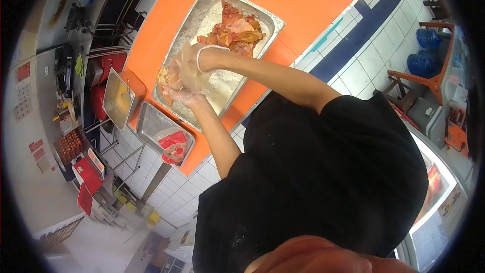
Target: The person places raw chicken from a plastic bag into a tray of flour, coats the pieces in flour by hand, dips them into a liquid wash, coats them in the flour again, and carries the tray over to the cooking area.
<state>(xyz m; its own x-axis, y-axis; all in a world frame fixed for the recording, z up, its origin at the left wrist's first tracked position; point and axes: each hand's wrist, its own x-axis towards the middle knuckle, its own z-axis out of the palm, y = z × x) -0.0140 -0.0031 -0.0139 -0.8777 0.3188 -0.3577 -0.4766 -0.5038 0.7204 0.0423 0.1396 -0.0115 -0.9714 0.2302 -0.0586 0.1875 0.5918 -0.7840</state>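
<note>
A large metal tray [275, 23] holds white flour [214, 88] and a heap of raw chicken [237, 33] at its far end. My right hand [194, 60], in a loose clear plastic glove, reaches over the flour to the left side of the tray. It is closed on a flour-dusted chicken piece [164, 78], though glove and motion blur its fingers. From below, my left hand [184, 98], also gloved, grips the same piece near the tray's left wall. The hands are close together, just above the flour.
The tray stands on an orange table [166, 15]. Beside it are a smaller metal tray [144, 121] with a red-and-white plastic bag [173, 146] and a deep metal container [118, 98] with yellowish contents. Egg trays [69, 146] sit farther left; blue water jugs [424, 63] are at right.
</note>
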